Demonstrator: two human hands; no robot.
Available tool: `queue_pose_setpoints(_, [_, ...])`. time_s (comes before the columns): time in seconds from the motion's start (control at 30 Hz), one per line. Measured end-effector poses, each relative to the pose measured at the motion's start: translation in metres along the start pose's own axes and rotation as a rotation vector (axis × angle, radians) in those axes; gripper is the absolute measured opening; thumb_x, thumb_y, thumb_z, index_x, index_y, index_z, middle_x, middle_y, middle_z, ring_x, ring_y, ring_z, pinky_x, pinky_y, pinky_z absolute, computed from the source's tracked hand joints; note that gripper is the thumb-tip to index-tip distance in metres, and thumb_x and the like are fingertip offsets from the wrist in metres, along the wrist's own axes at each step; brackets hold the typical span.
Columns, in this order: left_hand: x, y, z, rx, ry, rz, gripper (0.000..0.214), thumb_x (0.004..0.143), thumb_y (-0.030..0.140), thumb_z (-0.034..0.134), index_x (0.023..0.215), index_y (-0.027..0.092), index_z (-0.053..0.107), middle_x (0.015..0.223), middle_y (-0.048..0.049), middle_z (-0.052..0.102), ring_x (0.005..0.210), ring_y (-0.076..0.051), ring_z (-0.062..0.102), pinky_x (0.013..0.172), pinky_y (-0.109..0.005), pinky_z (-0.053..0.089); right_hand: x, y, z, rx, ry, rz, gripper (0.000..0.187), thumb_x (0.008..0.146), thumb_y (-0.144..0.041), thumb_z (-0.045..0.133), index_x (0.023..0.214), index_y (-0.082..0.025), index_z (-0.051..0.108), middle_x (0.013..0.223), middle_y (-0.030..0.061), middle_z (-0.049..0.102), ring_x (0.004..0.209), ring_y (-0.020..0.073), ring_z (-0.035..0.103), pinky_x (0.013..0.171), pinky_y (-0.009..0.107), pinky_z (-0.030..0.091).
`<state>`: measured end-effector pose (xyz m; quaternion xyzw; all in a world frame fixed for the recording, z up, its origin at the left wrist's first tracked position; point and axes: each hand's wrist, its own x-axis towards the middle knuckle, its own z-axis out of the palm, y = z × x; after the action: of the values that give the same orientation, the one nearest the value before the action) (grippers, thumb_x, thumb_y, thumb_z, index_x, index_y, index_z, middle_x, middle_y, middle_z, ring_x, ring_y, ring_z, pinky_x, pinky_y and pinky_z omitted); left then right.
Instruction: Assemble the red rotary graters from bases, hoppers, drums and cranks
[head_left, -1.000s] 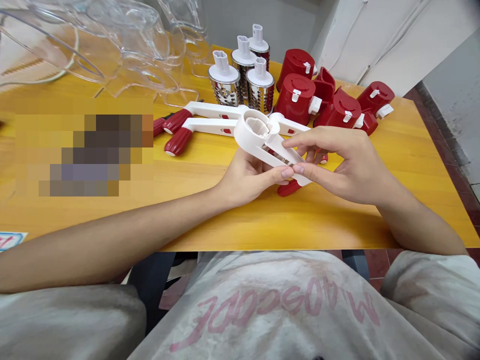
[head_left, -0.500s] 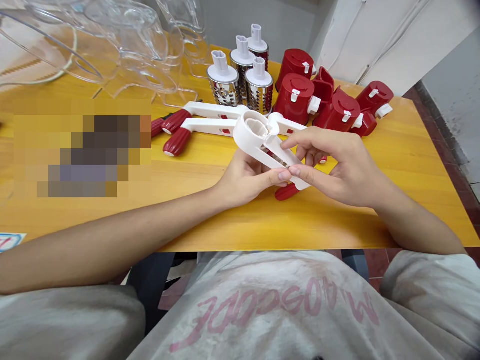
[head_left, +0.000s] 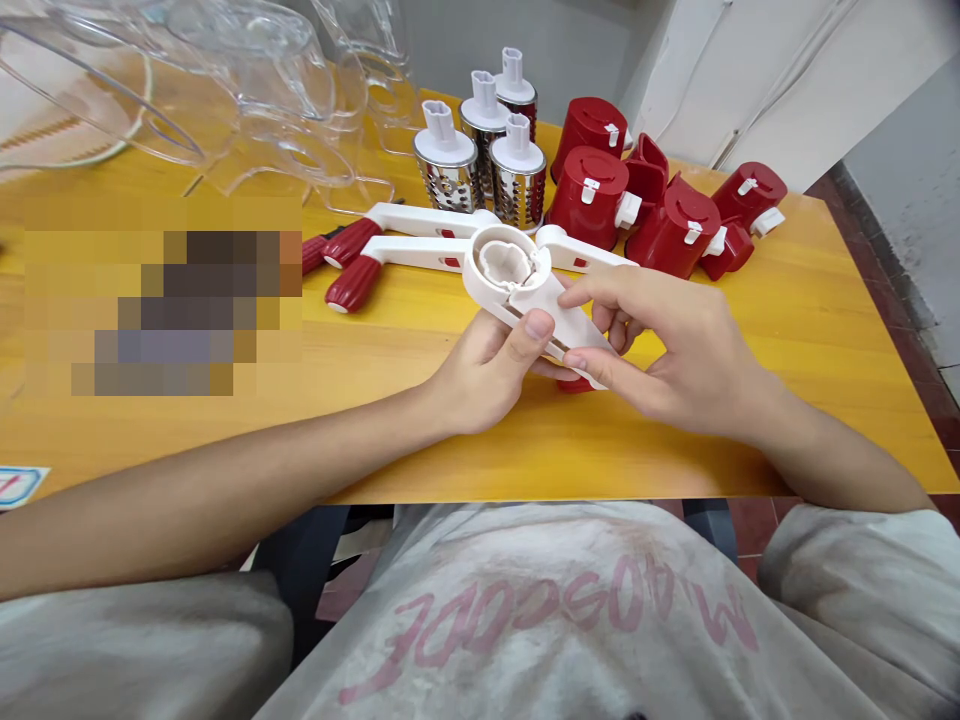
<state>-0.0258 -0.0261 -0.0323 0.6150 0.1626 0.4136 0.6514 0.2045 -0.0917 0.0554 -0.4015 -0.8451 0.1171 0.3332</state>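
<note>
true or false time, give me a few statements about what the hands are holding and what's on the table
The left hand and right hand both grip one white handle. True.
The metal drums lie on their sides. False: they stand upright.
The red housings sit to the right of the drums. True.
The clear plastic parts are at the near right of the table. False: they are at its far left.

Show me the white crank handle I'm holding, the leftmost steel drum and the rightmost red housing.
white crank handle [head_left: 504, 262]: head view, on its round hub end.
leftmost steel drum [head_left: 445, 186]: head view, on its perforated steel side.
rightmost red housing [head_left: 766, 194]: head view, on its red top.
</note>
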Motion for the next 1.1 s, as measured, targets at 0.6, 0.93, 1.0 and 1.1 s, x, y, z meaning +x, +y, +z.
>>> queue_pose_setpoints(0.6, [0.004,0.004,-0.003,0.33,0.038,0.225,0.072,0.116,0.092,0.062,0.096,0.025,0.08,0.089,-0.0094,0.076,0.084,-0.03,0.072,0.086,-0.047,0.067,-0.009,-0.004,0.009,-0.149,0.053,-0.09,0.031,0.123,-0.03,0.074,0.154,-0.028,0.08,0.13,0.0091,0.089,0.111,0.0296,0.085,0.1,0.047,0.075])
queue_pose_setpoints(0.93, [0.01,0.007,-0.007,0.363,-0.033,0.276,0.078,0.113,0.099,0.062,0.093,0.025,0.077,0.088,-0.0108,0.08,0.085,-0.03,0.073,0.09,-0.048,0.065,-0.002,-0.002,0.008,-0.035,0.045,-0.104,0.028,0.123,-0.034,0.073,0.148,-0.026,0.08,0.139,0.0128,0.086,0.129,0.0322,0.083,0.115,0.053,0.074])
queue_pose_setpoints(1.0, [0.011,0.006,-0.008,0.377,-0.006,0.275,0.078,0.109,0.101,0.068,0.093,0.025,0.077,0.09,-0.0105,0.079,0.088,-0.031,0.074,0.094,-0.049,0.067,-0.001,-0.002,0.006,-0.026,0.053,-0.095,0.028,0.123,-0.038,0.074,0.148,-0.026,0.08,0.139,0.0128,0.086,0.129,0.0322,0.083,0.113,0.053,0.074])
queue_pose_setpoints(1.1, [0.011,0.006,-0.008,0.352,0.027,0.239,0.082,0.098,0.106,0.08,0.098,0.024,0.081,0.099,-0.0111,0.082,0.103,-0.035,0.079,0.107,-0.051,0.069,0.0,-0.003,0.004,-0.026,0.069,-0.064,0.027,0.122,-0.043,0.075,0.143,-0.027,0.082,0.144,0.0136,0.085,0.133,0.0327,0.082,0.113,0.054,0.075])
